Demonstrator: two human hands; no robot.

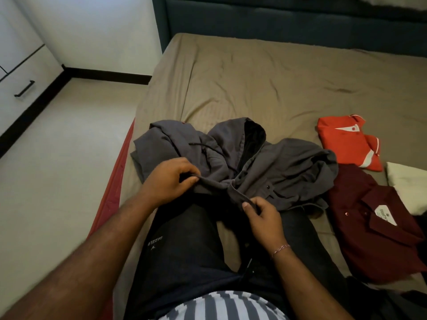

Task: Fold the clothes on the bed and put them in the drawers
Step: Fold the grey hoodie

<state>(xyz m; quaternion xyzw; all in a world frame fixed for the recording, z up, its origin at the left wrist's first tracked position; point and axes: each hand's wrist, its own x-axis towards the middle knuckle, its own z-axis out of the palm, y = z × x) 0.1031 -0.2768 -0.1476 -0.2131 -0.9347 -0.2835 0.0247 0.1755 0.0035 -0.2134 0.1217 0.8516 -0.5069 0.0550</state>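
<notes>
A person sits on a bed, legs in dark trousers [182, 245] stretched out ahead. The left hand [172, 181] pinches a fold of a grey hooded jacket [288, 172] between thumb and curled fingers. The right hand [263, 215] pinches the jacket's front edge near a dark snap button, and a thin bracelet [280, 249] circles its wrist. The two hands are near each other, the cloth bunched between them.

The jacket lies crumpled across the person's shins, near the left edge of the bed [254, 77], its hood open toward the headboard and a drawstring trailing over the cloth. The bed wears a wrinkled tan sheet.

Toward the right edge lies a folded red shirt [346, 144] with white trim. Just beside it, nearer the person, is a folded maroon shirt [369, 232] with a white collar label. A pale folded item [409, 188] lies at the right edge, touching the maroon shirt.

Off the left side of the bed, across the floor, stands a white drawer unit [23, 72] with a black handle.
</notes>
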